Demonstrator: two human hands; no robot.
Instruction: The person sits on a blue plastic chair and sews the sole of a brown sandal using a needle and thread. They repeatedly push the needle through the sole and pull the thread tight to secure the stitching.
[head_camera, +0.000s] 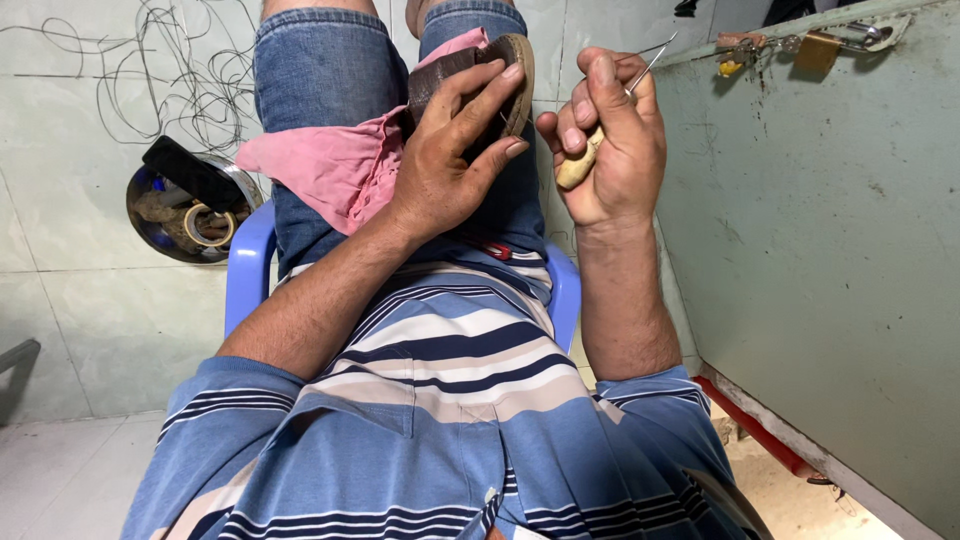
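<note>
My left hand (455, 150) grips a dark brown shoe with a tan sole edge (520, 75), held against my thigh over a pink cloth (330, 165). Just to its right, my right hand (605, 140) is closed around the pale wooden handle of an awl (578, 165). The awl's thin metal needle (648, 65) sticks up past my fingers, close to the shoe's sole. I sit on a blue plastic chair (245, 270), in blue jeans and a striped shirt.
A round metal bowl (150, 215) with tape rolls and a dark tool stands on the tiled floor at left, tangled thin wire (160, 70) beyond it. At right is a grey-green metal door (830, 260) with a brass padlock (818, 50).
</note>
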